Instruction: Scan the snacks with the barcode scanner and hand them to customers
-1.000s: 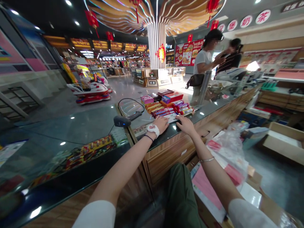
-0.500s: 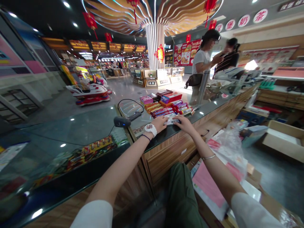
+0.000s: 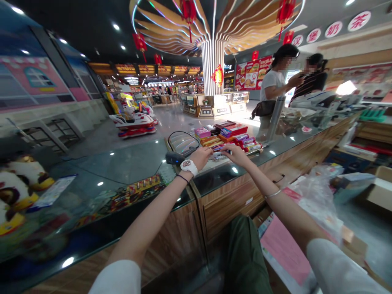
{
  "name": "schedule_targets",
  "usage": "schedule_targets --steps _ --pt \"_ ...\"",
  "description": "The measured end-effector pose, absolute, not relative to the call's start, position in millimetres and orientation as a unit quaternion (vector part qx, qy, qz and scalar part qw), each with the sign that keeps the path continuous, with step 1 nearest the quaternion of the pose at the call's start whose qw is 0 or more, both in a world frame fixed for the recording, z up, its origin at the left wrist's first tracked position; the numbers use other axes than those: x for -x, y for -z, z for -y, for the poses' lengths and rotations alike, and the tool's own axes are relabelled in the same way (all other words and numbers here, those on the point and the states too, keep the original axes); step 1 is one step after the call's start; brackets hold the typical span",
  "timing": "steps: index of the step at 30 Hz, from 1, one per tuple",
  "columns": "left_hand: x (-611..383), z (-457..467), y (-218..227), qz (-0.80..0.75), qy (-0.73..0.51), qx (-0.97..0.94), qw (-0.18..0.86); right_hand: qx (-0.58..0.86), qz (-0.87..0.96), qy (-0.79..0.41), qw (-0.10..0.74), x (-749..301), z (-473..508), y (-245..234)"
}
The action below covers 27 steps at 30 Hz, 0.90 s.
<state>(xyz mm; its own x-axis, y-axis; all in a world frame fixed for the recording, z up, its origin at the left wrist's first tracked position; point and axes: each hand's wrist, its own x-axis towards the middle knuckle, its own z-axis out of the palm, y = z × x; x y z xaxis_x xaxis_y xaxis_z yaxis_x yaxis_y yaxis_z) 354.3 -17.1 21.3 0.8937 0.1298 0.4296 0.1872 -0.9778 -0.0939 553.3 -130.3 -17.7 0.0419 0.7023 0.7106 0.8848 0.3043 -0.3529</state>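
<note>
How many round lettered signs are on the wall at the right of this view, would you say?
4, in a row high up: the leftmost sign, the second sign, the third sign and the rightmost sign; others may lie out of view.

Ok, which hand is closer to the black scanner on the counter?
Left: the left hand sits just beside the black barcode scanner; the right hand is farther away, beyond the left.

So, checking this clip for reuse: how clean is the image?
In the head view, wide-angle distortion bows the glass counter top; lights leave white glare spots on it; the left hand and right hand look fairly sharp; the figures at the far left smear.
</note>
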Motion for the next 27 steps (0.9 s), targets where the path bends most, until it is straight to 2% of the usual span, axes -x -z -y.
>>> schedule_targets --steps 5,9,19,27 --pt "-312 -5 -32 0.093 0.252 0.946 0.179 0.574 0.664 0.084 0.472 -516 88 -1" --pt "-275 -24 -35 0.091 0.276 0.929 0.227 0.571 0.655 0.042 0.493 -489 53 -11" --pt "-201 -66 -35 0.188 0.328 0.893 0.243 0.536 0.683 -0.038 0.494 -421 -25 -34" --pt "-168 -83 -30 0.257 0.332 0.877 0.234 0.507 0.727 0.055 0.460 -381 -55 -35"
